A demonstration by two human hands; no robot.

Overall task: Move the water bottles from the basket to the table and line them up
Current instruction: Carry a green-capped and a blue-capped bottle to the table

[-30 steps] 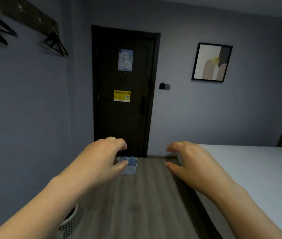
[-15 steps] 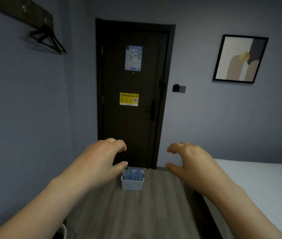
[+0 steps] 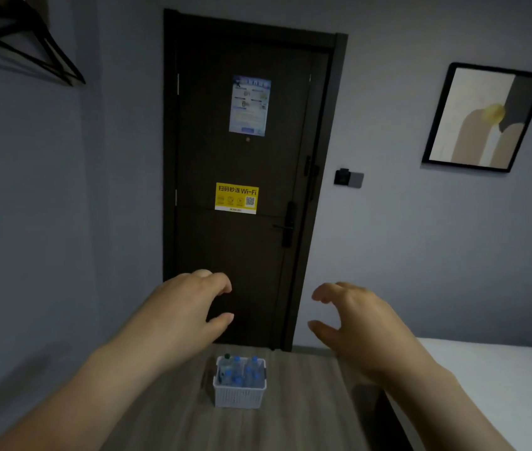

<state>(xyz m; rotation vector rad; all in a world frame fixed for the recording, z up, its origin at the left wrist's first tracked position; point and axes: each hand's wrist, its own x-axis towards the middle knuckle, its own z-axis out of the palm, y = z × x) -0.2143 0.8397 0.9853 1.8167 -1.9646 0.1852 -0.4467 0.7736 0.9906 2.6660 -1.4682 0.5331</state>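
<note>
White basket (image 3: 239, 396) of water bottles (image 3: 241, 372) on wooden table (image 3: 290, 418), bed (image 3: 492, 385) right, dark door (image 3: 241, 190) behind

Dim grey-walled room: dark door (image 3: 241, 177), framed picture (image 3: 482, 117), white bed (image 3: 492, 385), wood-grain floor (image 3: 290, 424).

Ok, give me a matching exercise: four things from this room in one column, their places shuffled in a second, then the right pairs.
Things:
1. white basket
2. yellow Wi-Fi sticker
3. framed picture
4. black hangers

Places:
A. on the wall right of the door
B. upper left, on the left wall
C. on the wooden table, holding the water bottles
D. on the dark door, below the blue notice

Pairs: 1-C, 2-D, 3-A, 4-B
</note>
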